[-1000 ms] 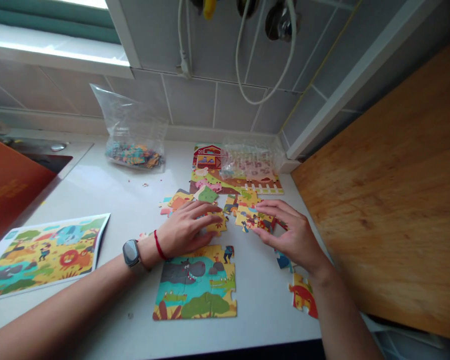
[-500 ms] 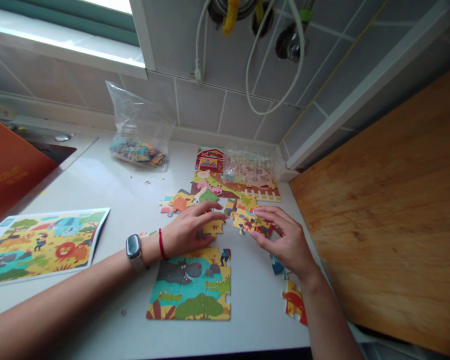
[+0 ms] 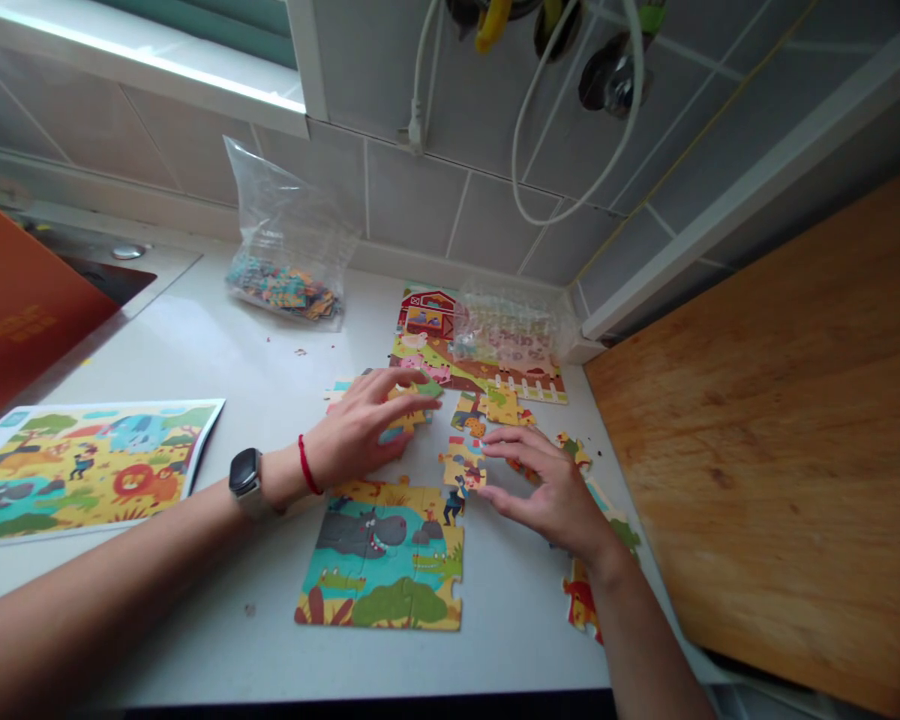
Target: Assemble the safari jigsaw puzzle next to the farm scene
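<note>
Right hand (image 3: 551,490) and left hand (image 3: 360,435) on jigsaw pieces (image 3: 461,465), grip unclear

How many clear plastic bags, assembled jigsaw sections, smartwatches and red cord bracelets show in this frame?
Clear plastic bags: 2
Assembled jigsaw sections: 2
Grey smartwatch: 1
Red cord bracelet: 1
Total: 6

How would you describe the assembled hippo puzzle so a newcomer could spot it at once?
On the white counter, just below the left hand, lies a jigsaw joined into one block. Unlike the loose pieces by the right hand, it forms a near-complete rectangle showing a grey hippo in blue water.
</note>
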A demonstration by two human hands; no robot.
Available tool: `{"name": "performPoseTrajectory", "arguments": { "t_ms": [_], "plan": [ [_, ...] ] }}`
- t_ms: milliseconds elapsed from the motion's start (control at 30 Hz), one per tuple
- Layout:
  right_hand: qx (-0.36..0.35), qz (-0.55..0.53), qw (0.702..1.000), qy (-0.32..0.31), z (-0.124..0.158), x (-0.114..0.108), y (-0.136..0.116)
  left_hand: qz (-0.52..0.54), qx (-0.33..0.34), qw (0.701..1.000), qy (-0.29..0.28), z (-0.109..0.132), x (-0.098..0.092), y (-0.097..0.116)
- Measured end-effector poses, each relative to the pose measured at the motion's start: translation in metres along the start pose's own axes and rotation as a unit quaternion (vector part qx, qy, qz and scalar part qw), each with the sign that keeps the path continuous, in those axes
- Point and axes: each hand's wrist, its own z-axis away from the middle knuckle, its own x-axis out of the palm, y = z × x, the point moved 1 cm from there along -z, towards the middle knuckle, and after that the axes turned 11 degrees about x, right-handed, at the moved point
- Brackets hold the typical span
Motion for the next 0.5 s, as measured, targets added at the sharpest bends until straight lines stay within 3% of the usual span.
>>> {"name": "performPoseTrajectory", "arguments": {
  "t_ms": [167,367,500],
  "plan": [
    [-0.016,0.026,0.999,-0.006,-0.001,0.019,0.0,-0.069,-0.076,0.995,-0.003,0.003,-0.01,-0.016],
    [0.002,0.063,0.998,-0.027,-0.002,0.023,0.002,0.033,0.057,0.994,-0.086,0.003,-0.003,0.002],
    [0.013,0.055,0.998,-0.035,-0.002,0.023,0.0,0.075,0.098,0.984,-0.132,0.004,0.001,0.014]
  ]
}}
